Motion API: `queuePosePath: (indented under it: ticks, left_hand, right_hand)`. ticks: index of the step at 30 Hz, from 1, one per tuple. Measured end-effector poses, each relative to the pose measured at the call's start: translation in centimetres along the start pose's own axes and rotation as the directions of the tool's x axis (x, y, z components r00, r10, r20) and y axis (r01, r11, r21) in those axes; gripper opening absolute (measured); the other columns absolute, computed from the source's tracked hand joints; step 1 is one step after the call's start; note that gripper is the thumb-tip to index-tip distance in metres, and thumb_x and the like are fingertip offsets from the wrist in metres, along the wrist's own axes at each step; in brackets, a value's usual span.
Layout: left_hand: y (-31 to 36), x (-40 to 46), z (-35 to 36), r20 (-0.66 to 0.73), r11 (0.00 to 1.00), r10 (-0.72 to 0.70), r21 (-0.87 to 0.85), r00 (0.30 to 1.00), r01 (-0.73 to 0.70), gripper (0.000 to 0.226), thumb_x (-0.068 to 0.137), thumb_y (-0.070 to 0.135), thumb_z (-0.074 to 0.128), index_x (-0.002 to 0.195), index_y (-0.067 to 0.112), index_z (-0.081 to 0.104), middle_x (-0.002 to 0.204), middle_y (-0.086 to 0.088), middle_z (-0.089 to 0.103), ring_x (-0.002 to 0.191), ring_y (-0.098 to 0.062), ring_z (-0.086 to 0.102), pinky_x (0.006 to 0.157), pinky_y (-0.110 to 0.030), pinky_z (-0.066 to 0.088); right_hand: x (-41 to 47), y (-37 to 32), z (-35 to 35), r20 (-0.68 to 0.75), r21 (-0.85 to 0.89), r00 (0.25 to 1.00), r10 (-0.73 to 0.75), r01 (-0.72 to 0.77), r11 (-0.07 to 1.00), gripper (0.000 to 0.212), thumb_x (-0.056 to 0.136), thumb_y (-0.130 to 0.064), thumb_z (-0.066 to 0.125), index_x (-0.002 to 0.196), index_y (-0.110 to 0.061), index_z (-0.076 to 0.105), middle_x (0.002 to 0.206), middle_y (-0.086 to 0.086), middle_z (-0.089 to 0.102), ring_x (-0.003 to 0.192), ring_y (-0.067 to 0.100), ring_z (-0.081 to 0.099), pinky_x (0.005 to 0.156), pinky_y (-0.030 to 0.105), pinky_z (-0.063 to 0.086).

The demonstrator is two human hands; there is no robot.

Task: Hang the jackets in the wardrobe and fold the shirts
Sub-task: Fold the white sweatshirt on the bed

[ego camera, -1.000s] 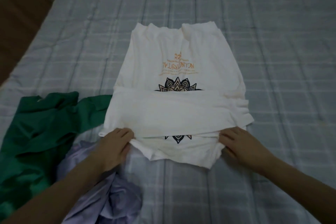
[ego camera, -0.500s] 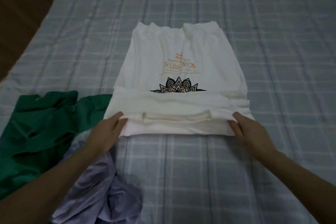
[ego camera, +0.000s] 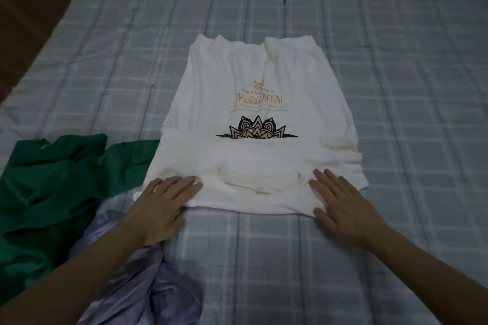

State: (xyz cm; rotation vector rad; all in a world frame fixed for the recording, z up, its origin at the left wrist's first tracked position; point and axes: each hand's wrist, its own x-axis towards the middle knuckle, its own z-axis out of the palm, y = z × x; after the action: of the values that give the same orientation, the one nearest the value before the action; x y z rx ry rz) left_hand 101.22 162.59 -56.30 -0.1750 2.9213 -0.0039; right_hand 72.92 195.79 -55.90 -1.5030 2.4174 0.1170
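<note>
A white T-shirt (ego camera: pixel 258 87) with orange lettering and a dark mandala print lies on the bed, its sleeves tucked in and its near end folded up over the print. The collar opening shows in the folded part. My left hand (ego camera: pixel 163 203) lies flat on the fold's near left corner, fingers straight. On the near right corner rests my right hand (ego camera: pixel 340 200), also flat with spread fingers.
A crumpled green garment (ego camera: pixel 58 177) lies at the left, touching the white shirt's edge. A lilac garment (ego camera: pixel 148 280) is bunched under my left forearm. The grey checked bedcover (ego camera: pixel 396 74) spreads all around; a brown floor strip (ego camera: pixel 23 16) shows at the far left.
Both hands carried the shirt's near end up and over, making the fold. They have let go of the edges and now press flat on top of it.
</note>
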Motion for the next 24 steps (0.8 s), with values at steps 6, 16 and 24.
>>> queuePosePath:
  ticks: [6, 16, 24]
  left_hand:
    - [0.2, 1.6, -0.5, -0.051, 0.997, -0.064, 0.050, 0.997, 0.066, 0.101, 0.050, 0.004, 0.080, 0.143, 0.010, 0.042, 0.147, -0.007, 0.044, 0.121, -0.032, 0.047, 0.100, -0.048, 0.037]
    - [-0.9, 5.5, -2.7, -0.037, 0.985, -0.160, -0.077, 0.986, 0.157, 0.072, 0.060, -0.002, 0.076, 0.123, 0.025, 0.054, 0.125, -0.003, 0.054, 0.089, -0.029, 0.057, 0.041, -0.026, 0.038]
    - [-0.7, 3.1, -5.6, 0.083, 0.971, -0.089, -0.217, 0.993, 0.105, 0.054, 0.074, 0.004, 0.057, 0.117, 0.034, 0.067, 0.110, 0.002, 0.069, 0.095, -0.025, 0.068, 0.076, -0.033, 0.054]
  right_hand:
    - [0.7, -1.5, -1.3, 0.011, -0.141, 0.999, 0.045, -0.043, 0.989, 0.090, 0.048, -0.043, 0.067, 0.130, -0.009, 0.053, 0.151, 0.020, 0.033, 0.138, 0.036, 0.029, 0.109, 0.061, 0.019]
    - [2.4, -0.8, -1.9, 0.086, -0.159, 0.989, 0.119, -0.104, 0.982, 0.074, 0.057, -0.031, 0.079, 0.123, -0.019, 0.047, 0.112, 0.009, 0.057, 0.095, 0.033, 0.059, 0.064, 0.045, 0.051]
    - [1.6, -0.4, -6.4, 0.069, -0.179, 0.997, 0.040, -0.027, 0.984, 0.036, 0.095, -0.027, 0.043, 0.131, -0.027, 0.042, 0.121, 0.002, 0.056, 0.105, 0.026, 0.061, 0.076, 0.032, 0.045]
